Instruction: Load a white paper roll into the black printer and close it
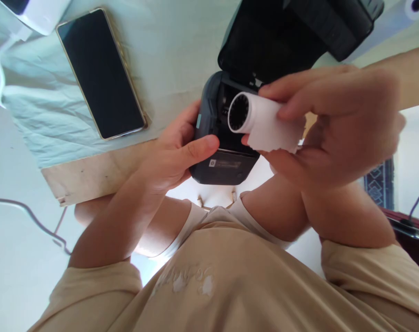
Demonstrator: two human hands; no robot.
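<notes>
My left hand [181,150] grips the left side of a dark grey portable receipt printer [225,168], its thumb lying over the near edge. The printer's black lid [261,41] is swung up and back, so the paper compartment shows. Between the fingers and thumb of my right hand [337,120] is a small white paper roll [274,120] with a black core. The roll is above the right part of the open compartment, its torn paper end hanging down toward me. Whether it touches the printer's inside I cannot tell.
A phone with a dark screen [102,74] lies on the pale green cloth [168,46] at the left. A white device with a cable [45,16] is at the top left corner. The wooden table edge [98,173] runs below my left hand. A white cylinder [399,20] lies top right.
</notes>
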